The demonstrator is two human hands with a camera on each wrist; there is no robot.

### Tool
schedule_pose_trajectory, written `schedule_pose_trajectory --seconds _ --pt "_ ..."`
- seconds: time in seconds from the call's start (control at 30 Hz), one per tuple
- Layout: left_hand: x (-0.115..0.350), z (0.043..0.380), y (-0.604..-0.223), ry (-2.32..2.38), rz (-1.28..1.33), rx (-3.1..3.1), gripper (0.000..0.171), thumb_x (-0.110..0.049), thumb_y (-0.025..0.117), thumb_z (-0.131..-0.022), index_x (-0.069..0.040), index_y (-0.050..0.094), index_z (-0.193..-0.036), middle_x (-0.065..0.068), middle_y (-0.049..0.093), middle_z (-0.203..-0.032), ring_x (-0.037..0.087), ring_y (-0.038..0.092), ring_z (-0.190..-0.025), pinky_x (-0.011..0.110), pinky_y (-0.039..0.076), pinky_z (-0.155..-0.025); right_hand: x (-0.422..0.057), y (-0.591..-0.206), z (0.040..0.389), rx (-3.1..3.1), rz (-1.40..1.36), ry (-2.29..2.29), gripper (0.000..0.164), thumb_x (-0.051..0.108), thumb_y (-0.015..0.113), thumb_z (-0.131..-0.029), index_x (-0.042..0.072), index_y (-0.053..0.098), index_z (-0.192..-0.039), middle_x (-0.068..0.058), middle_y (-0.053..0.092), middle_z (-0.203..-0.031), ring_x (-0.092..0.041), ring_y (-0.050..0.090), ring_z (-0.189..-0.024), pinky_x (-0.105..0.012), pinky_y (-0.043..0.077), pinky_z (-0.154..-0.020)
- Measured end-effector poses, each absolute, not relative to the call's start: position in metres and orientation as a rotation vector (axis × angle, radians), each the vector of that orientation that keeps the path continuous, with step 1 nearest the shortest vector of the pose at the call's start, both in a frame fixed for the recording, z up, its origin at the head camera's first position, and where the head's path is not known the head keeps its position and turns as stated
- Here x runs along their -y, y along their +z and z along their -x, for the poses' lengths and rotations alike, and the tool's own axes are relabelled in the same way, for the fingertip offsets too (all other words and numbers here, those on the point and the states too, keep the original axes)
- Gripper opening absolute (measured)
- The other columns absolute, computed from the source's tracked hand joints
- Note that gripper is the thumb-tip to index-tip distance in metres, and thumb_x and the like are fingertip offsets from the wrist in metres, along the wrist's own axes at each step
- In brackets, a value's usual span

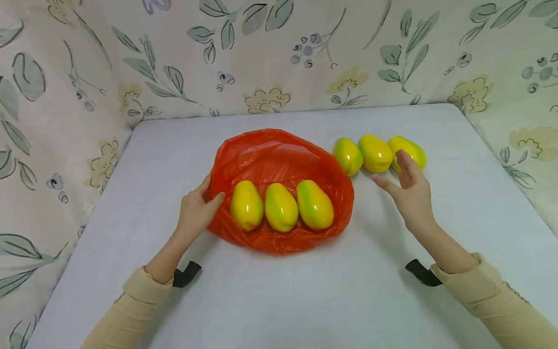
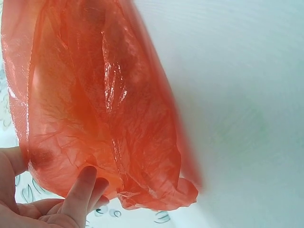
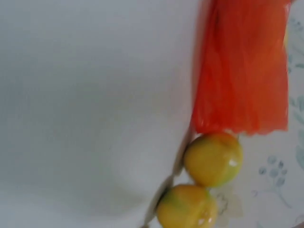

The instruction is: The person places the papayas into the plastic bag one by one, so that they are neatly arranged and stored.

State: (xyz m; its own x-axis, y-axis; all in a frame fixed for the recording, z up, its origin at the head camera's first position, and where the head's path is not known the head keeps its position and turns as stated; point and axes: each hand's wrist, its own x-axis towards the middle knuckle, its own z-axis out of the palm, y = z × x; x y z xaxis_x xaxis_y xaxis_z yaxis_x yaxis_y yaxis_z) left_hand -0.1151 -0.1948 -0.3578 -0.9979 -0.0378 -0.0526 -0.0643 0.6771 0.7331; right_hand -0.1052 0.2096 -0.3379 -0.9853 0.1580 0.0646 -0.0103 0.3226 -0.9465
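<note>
Flowered backdrop (image 1: 270, 72) behind a white table (image 1: 279, 300): red bag with fruit at the centre

Leaves, berries and pale yellow blossoms patterned the backdrop across the top and down both sides of the head view. On the table, the red bag (image 1: 279, 162) lay slightly left of the frame's centre, its wide mouth open. Three yellow fruits (image 1: 281, 207) with green streaks sat side by side in its lower half, shiny and upright.

At the bag's left edge, the left hand (image 1: 197, 207) held the rim, its grip closed on the thin plastic, thumb on the inner side. From the left wrist, the hand showed at the lower left with the crinkled bag rising above it.

Three other fruits (image 1: 375, 153) stood close together in a row at the upper right, the leftmost just beside the bag. In front of the rightmost, the right hand (image 1: 411, 196) hung with its grip open and holding nothing, thumb and fingers apart; whether a fingertip touched the fruit could not be told. Beige sleeves (image 1: 141, 303) covered both forearms at the lower corners.
</note>
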Motion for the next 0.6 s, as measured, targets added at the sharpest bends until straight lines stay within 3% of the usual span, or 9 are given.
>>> schedule_pose_trajectory --seconds 0.17,0.6 --pt "0.194 0.115 -0.358 1.245 0.093 -2.846 0.062 -0.020 0.055 -0.097 -0.002 0.031 -0.151 0.024 0.063 -0.119 0.025 0.051 -0.069 0.022 0.051 -0.063 -0.228 -0.341 0.113 2.417 0.130 1.665 0.080 0.015 0.066 -0.093 0.001 0.017 -0.154 -0.015 0.018 -0.160 -0.020 0.017 -0.146 -0.024 0.018 -0.113" --pt "0.194 0.114 -0.356 1.239 0.102 -2.842 0.062 -0.020 0.055 -0.097 -0.003 0.030 -0.151 0.024 0.065 -0.112 0.025 0.049 -0.070 0.021 0.050 -0.062 -0.266 -0.353 0.139 2.477 0.381 1.511 0.083 0.028 0.065 -0.093 0.005 0.014 -0.156 -0.010 0.015 -0.161 -0.019 0.012 -0.147 -0.025 0.012 -0.115"
